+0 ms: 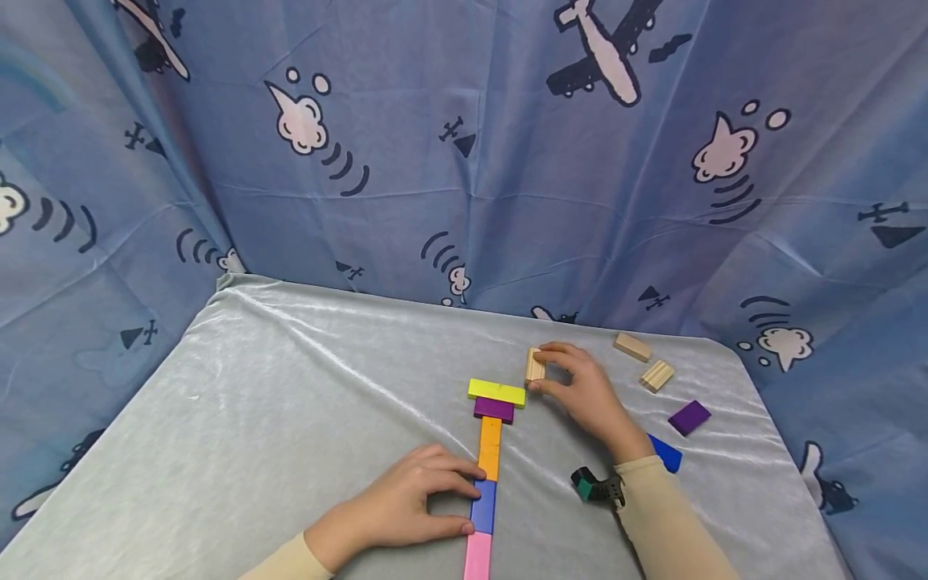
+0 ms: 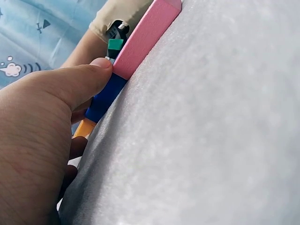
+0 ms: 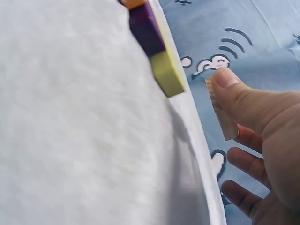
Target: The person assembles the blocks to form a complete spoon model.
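Observation:
My right hand point(image 1: 583, 395) pinches a plain wooden block point(image 1: 535, 366) between thumb and fingers, right of and beyond the yellow-green block point(image 1: 496, 392). In the right wrist view the wooden block point(image 3: 221, 110) is held up off the cloth. The yellow-green block lies crosswise against a purple block point(image 1: 494, 410). From there an orange block point(image 1: 490, 447), a blue block point(image 1: 483, 507) and a pink block point(image 1: 477, 556) run lengthwise towards me. My left hand point(image 1: 409, 499) touches the left side of this row, its thumb point(image 2: 101, 65) near where blue and pink meet.
Two wooden blocks point(image 1: 633, 346) point(image 1: 656, 376), a purple block point(image 1: 689, 418) and a dark blue block point(image 1: 665, 453) lie to the right. A black wrist strap with a green piece point(image 1: 590, 486) is on the right wrist. Grey cloth point(image 1: 290, 403) covers the table; a patterned blue curtain point(image 1: 406, 161) hangs behind.

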### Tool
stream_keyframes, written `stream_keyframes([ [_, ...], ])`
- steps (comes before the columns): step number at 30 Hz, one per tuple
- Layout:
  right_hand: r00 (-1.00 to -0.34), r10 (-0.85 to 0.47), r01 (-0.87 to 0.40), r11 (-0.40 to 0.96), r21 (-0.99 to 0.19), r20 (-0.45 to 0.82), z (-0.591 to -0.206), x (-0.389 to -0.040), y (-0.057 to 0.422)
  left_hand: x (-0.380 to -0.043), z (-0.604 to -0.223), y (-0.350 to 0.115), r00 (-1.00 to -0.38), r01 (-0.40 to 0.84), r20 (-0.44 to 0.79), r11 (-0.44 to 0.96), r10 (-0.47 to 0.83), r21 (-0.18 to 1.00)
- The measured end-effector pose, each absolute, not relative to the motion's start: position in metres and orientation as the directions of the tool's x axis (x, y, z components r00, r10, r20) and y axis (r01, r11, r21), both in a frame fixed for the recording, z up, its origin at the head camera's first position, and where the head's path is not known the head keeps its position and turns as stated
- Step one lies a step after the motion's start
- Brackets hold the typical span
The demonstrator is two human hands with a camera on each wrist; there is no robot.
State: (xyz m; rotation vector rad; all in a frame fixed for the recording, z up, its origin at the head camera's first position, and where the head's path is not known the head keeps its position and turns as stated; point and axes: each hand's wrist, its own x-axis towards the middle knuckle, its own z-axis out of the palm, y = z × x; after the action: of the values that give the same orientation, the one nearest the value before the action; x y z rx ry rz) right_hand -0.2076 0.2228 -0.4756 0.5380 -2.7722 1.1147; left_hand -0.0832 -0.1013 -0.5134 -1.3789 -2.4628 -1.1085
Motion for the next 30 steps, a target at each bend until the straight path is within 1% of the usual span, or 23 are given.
stream_keyframes([
  [7,-0.920,-0.323,-0.390,0.679,-0.623,0.223,-0.482,-0.207,0.214,-0.083,-0.513,-0.100,-0.593,0.764,0.408,0.325,0.694,0.558],
  [13,-0.928,-0.302,-0.369,0.685,-0.628,0.217,-0.484,-0.208,0.213,-0.082,-0.511,-0.100,-0.623,0.725,0.363,0.336,0.693,0.601],
  [17,-0.931,-0.295,-0.365,0.690,-0.625,0.217,-0.486,-0.209,0.213,-0.082,-0.511,-0.100,-0.626,0.721,0.355,0.341,0.694,0.603],
  [24,-0.937,-0.292,-0.347,0.699,-0.625,0.193,-0.489,-0.209,0.214,-0.082,-0.513,-0.100,-0.618,0.731,0.366,0.337,0.695,0.593],
  [30,-0.936,-0.302,-0.346,0.699,-0.626,0.181,-0.491,-0.212,0.215,-0.083,-0.516,-0.101,-0.591,0.767,0.414,0.324,0.692,0.554],
])
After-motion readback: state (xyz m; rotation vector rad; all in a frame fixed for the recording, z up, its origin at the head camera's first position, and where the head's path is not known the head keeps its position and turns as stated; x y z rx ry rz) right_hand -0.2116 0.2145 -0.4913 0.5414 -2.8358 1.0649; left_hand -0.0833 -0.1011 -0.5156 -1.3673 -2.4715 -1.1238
